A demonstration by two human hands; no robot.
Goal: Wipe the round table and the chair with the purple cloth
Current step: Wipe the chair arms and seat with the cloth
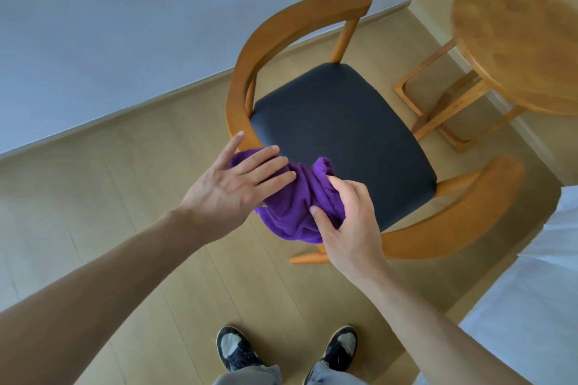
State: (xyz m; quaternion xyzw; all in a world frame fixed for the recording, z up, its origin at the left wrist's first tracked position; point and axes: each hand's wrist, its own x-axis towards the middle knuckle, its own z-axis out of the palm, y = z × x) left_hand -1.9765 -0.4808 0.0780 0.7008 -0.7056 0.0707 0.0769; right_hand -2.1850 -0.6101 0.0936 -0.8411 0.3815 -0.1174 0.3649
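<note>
The purple cloth is bunched up above the near left corner of the chair's dark seat. My left hand lies on the cloth's left side with fingers spread flat and the index finger pointing away. My right hand pinches the cloth's right side between thumb and fingers. The chair has a curved wooden back and armrest ring around the seat. The round wooden table stands at the upper right, beyond the chair.
A white wall runs behind the chair on the left. White bedding or fabric fills the lower right edge. Pale wooden floor lies to the left. My two shoes are at the bottom.
</note>
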